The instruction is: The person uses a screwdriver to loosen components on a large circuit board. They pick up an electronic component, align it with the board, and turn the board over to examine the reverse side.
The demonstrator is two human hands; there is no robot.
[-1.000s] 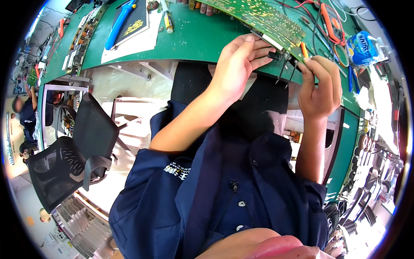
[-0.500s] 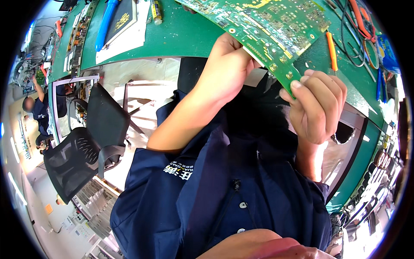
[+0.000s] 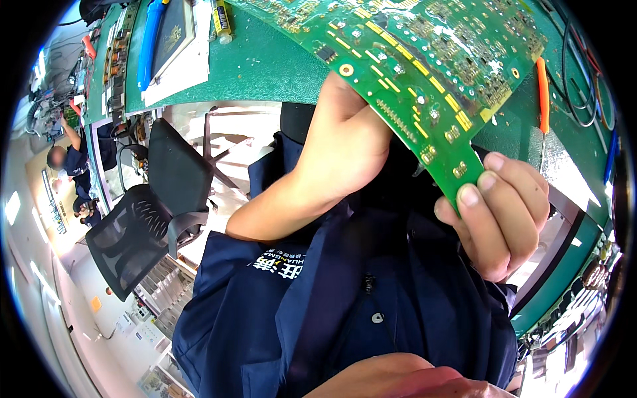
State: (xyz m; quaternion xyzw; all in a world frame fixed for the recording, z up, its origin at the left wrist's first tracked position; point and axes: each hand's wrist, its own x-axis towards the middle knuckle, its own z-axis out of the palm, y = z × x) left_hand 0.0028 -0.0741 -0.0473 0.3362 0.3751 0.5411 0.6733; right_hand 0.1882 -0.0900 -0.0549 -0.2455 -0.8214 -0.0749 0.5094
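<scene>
A large green circuit board (image 3: pixel 398 83) with gold contacts and shiny solder spots is held up above the near edge of the workbench. My right hand (image 3: pixel 501 215) grips its narrow lower corner between thumb and fingers. My left hand (image 3: pixel 352 129) is closed at the board's near left edge; its fingertips go out of sight underneath the board. The board is tilted, its component pads facing me, and its far part runs out of the top of the view.
On the green bench mat (image 3: pixel 265 69) lie a blue tool (image 3: pixel 151 50), a dark notebook (image 3: pixel 174 33) on white paper, a yellow tube (image 3: pixel 221 21) and an orange-handled screwdriver (image 3: pixel 543 96). Cables sit at right. A black office chair (image 3: pixel 159 192) stands left; another person (image 3: pixel 76 159) works far left.
The circuit board has come nearer and tilted more toward me, showing more of its face. My right hand has moved down and slightly right with its corner.
</scene>
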